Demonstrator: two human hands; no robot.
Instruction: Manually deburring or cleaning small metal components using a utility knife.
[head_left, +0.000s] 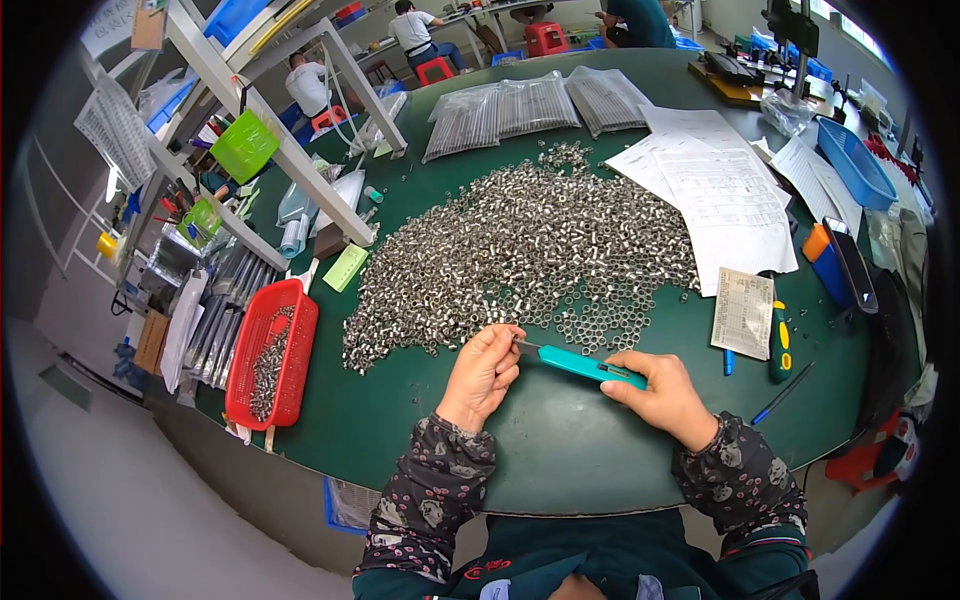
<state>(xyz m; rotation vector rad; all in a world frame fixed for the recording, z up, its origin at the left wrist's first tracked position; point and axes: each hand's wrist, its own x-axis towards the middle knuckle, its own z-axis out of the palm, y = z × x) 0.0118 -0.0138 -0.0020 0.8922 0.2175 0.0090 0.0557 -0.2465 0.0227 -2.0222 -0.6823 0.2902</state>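
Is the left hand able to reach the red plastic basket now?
Probably yes: the left hand pinches something small, but only bare green table lies between it and the red plastic basket.

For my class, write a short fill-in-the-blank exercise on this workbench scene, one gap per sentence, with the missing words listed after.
1. The right hand holds a slim utility knife whose plastic handle is coloured ____.
2. The big heap of small silver metal rings lies on a round table with a ____ top.
3. Left of the heap, a red plastic basket holds more of the metal ____.
4. The left hand pinches the knife's ____ end with its fingers.

Missing words: teal; green; rings; blade
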